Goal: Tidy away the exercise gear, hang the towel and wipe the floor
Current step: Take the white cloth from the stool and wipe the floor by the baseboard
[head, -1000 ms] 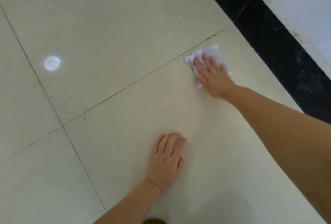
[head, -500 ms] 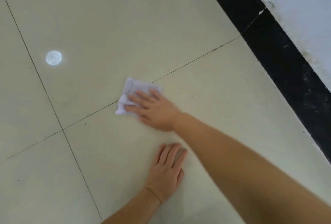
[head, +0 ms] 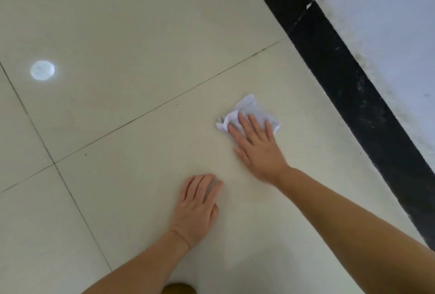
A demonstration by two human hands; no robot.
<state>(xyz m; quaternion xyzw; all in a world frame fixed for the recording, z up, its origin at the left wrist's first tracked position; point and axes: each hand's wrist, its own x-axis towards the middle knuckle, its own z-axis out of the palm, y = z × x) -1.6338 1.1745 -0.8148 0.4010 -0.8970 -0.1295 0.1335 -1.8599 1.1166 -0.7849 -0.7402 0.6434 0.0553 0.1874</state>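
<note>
A crumpled white wipe [head: 251,109] lies on the cream tiled floor [head: 131,34], right of centre. My right hand [head: 256,145] lies flat on it with straight, spread fingers and presses it against the tile; its palm covers the wipe's near part. My left hand [head: 196,209] rests flat on the floor closer to me, fingers together, holding nothing. No exercise gear or towel is in view.
A black skirting band [head: 341,77] runs diagonally along the right, with a pale wall [head: 388,23] above it. A round bright light reflection [head: 42,70] shows on the tile at the left. Dark grout lines cross the floor.
My right hand has slid the wipe back to the right, toward the skirting, after sweeping left half a second ago. My left hand has stayed planted on the floor.
</note>
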